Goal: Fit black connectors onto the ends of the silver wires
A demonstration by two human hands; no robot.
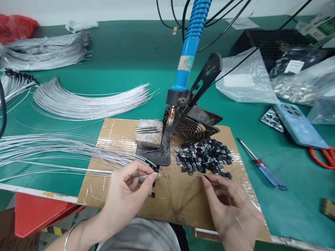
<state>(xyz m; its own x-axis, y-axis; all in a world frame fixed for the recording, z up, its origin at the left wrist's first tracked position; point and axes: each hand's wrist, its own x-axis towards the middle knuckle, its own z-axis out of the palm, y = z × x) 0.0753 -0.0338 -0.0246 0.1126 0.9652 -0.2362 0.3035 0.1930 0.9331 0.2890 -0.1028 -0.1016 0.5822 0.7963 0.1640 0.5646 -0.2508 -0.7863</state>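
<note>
My left hand (131, 190) is closed in a pinch on a thin silvery wire (99, 173), close to its end. Several more wires (65, 148) run in from the left beside it, some with small black pieces (153, 194) at their tips. My right hand (230, 205) is closed too, thumb and forefinger pinching a small black piece (206, 177), mostly hidden. Just beyond those fingers lies a heap of small black pieces (204, 155) with metallic parts. A blue-handled soldering iron (190, 48) points down between the hands, clamped in a black stand (206, 78).
Under the hands lies a cardboard sheet (180, 198). A wrapped block (148, 136) carries thin metal rods, next to a black fan (191, 129). Bundled wires (89, 103) lie left; a screwdriver (264, 167), phone (300, 123) and red-handled tool (324, 157) lie right.
</note>
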